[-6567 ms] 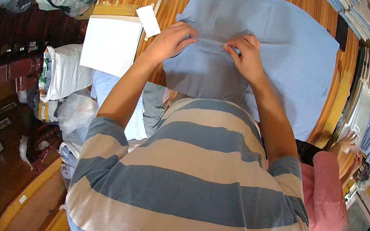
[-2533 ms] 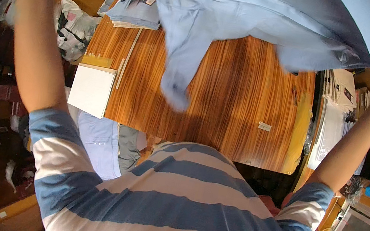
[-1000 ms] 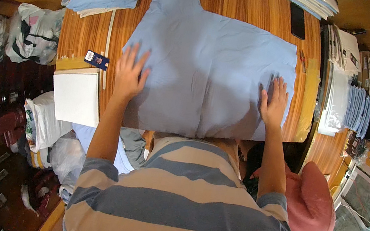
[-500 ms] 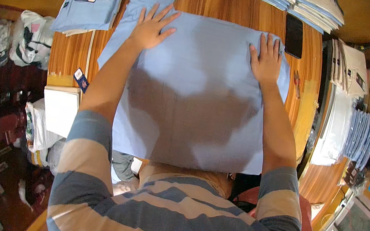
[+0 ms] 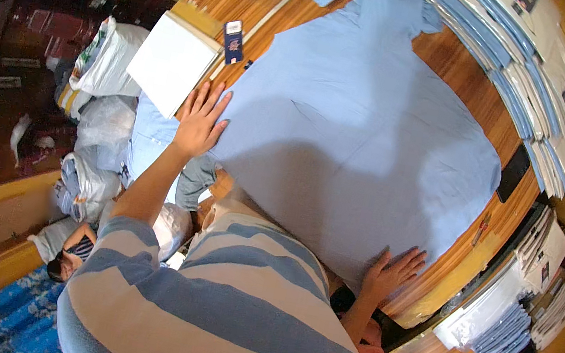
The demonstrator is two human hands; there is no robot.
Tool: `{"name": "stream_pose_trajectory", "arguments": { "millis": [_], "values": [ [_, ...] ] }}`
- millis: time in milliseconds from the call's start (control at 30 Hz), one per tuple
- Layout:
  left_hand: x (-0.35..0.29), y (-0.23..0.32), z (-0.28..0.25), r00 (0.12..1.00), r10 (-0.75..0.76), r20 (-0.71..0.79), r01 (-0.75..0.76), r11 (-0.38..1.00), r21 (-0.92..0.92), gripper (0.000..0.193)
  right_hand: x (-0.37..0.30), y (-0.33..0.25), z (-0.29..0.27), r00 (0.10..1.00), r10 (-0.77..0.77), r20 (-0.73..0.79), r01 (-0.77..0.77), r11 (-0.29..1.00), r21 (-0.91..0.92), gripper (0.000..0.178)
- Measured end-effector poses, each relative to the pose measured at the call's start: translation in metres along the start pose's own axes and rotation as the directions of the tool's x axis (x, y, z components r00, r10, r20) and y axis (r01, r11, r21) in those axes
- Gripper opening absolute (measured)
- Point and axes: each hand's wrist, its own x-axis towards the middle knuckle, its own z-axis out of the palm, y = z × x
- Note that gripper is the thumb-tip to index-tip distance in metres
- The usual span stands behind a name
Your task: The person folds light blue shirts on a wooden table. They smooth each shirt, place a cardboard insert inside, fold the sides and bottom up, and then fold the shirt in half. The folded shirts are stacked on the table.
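Observation:
A light blue shirt (image 5: 350,135) lies spread flat over the wooden table, its collar end at the far side and its hem towards me. My left hand (image 5: 201,121) is open, fingers fanned, at the shirt's left edge beside a stack of white boards (image 5: 173,60). At the near right corner of the hem, my right hand (image 5: 391,275) rests on the fabric with its fingers extended. Neither hand grips anything. Shadows of my head and arms fall across the cloth.
A navy tag (image 5: 233,42) lies beyond the boards. Stacked folded shirts (image 5: 504,53) line the far edge. On the right are a black phone (image 5: 514,174) and small red-handled snips (image 5: 482,230). Bags (image 5: 110,63) crowd the left; a person (image 5: 72,253) is at lower left.
Both hands have come from the shirt's far part back to its near side, the left at the side edge, the right at the hem corner. My view has turned, so the table appears tilted.

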Motion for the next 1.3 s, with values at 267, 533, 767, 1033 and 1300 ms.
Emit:
{"name": "stream_pose_trajectory", "arguments": {
  "millis": [267, 533, 767, 1033, 1300],
  "values": [
    [-0.026, -0.013, 0.006, 0.991, 0.068, -0.118, -0.104, 0.934, -0.342, 0.069, 0.031, -0.045, -0.011, 0.929, -0.313, -0.196, 0.327, 0.944, 0.046, 0.057],
    [-0.144, -0.049, 0.002, 0.992, 0.125, 0.035, -0.034, 0.513, -0.858, 0.03, -0.014, -0.564, 0.036, 0.344, -0.935, -0.082, 0.838, 0.267, 0.476, 0.062],
    [-0.211, -0.117, -0.013, 0.941, -0.336, 0.048, 0.178, 0.368, -0.913, 0.024, -0.036, -0.613, 0.088, 0.19, -0.981, 0.05, 0.953, 0.196, 0.232, 0.052],
    [-0.154, -0.19, -0.071, 0.622, -0.635, -0.458, -0.128, 0.494, -0.86, 0.116, -0.01, -0.575, -0.092, -0.032, -0.913, 0.406, 0.757, 0.243, 0.607, 0.02],
    [-0.015, -0.013, -0.113, 1.0, -0.009, -0.013, -0.013, -0.025, -1.0, 0.027, 0.033, -0.281, -0.126, 0.915, -0.379, 0.136, -0.108, 0.096, 0.99, 0.072]
  ]
}}
